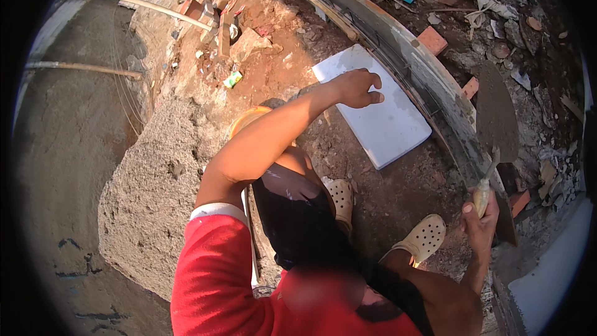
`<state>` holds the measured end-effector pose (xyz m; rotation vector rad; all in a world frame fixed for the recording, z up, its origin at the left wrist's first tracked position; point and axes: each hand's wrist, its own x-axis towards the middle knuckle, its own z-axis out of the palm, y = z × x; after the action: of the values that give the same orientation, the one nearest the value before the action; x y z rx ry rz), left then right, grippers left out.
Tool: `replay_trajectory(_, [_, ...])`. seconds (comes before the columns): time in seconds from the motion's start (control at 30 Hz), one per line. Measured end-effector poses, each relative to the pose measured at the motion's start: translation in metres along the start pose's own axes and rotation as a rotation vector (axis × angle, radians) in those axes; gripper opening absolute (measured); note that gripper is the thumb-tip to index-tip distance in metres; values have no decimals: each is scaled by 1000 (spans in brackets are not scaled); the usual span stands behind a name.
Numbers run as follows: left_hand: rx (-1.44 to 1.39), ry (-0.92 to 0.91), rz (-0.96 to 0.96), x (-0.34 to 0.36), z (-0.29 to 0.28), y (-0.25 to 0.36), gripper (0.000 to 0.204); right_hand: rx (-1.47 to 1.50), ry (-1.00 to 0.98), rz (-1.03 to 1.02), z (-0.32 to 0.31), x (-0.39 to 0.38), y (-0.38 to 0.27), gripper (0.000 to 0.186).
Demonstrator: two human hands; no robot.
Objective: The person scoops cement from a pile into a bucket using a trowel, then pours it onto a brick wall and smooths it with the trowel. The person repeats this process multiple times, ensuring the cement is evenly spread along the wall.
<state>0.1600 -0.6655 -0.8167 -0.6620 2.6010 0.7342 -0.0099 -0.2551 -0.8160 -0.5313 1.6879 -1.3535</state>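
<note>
My right hand (480, 221) is wrapped round the wooden handle of a trowel (497, 112). The broad grey blade points away from me, over the low concrete wall. My left hand (360, 89) reaches forward above a white rectangular board (388, 127) lying on the ground. Its fingers are loosely bent, the thumb and forefinger stand apart, and nothing shows between them. Whether this hand touches the board, I cannot tell. Below my left forearm, part of an orange-yellow rim (249, 118) shows, perhaps a bucket's; the rest is hidden.
A grey mound of mortar or sand (155, 199) lies at my left. The low concrete wall (410, 56) curves along the right, with brick pieces (432, 40) and rubble beyond it. More broken bricks (224, 34) lie ahead. Two poles (137, 3) reach in from the left.
</note>
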Motion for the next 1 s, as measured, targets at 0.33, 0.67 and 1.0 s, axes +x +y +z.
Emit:
replay_trajectory(0.33, [-116, -214, -205, 12, 18, -48, 55, -297, -238, 154, 69, 23, 89, 72])
replay_trajectory(0.67, [-317, -217, -73, 32, 34, -24, 59, -260, -32, -48, 95, 13, 155, 59])
replay_trajectory(1.0, [-217, -516, -109, 41, 47, -11, 70, -179, -113, -68, 90, 5, 162, 57])
